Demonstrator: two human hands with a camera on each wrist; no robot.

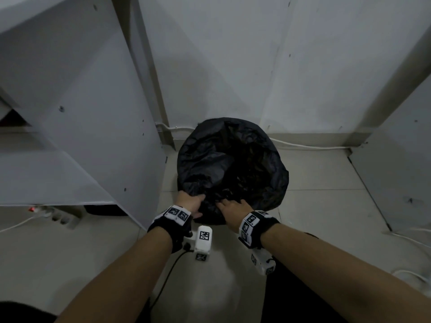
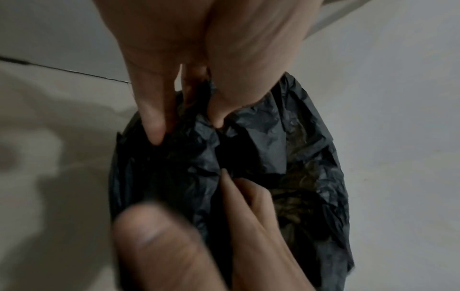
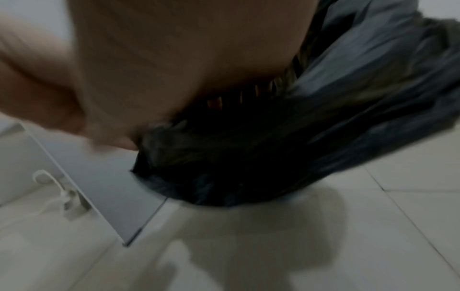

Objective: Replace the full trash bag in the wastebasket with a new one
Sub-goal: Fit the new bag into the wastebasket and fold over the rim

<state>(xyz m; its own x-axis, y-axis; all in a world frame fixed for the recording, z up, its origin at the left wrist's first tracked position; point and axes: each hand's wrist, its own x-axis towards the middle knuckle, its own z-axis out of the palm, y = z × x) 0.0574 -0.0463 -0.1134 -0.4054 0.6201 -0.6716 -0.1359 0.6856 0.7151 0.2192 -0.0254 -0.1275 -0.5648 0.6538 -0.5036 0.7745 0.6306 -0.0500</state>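
A black trash bag (image 1: 233, 169) lines and covers a round wastebasket on the tiled floor against the wall. My left hand (image 1: 200, 199) grips the bag's near rim. In the left wrist view its fingers (image 2: 154, 118) and thumb pinch a fold of the bag (image 2: 286, 147). My right hand (image 1: 224, 203) lies just to the right, fingers stretched out on the crumpled plastic, and its fingers (image 2: 248, 196) enter the left wrist view from below. The right wrist view is blurred: it shows my palm (image 3: 161, 78) against the bag (image 3: 323, 118). Orange slats (image 3: 214, 102) of the basket show under the plastic.
A white cabinet panel (image 1: 93, 113) stands close on the left and another panel (image 1: 396, 171) on the right. A white cable (image 1: 303, 145) runs along the wall base. A power strip (image 1: 63, 217) lies under the left cabinet, and a black cable (image 1: 168, 276) trails near me.
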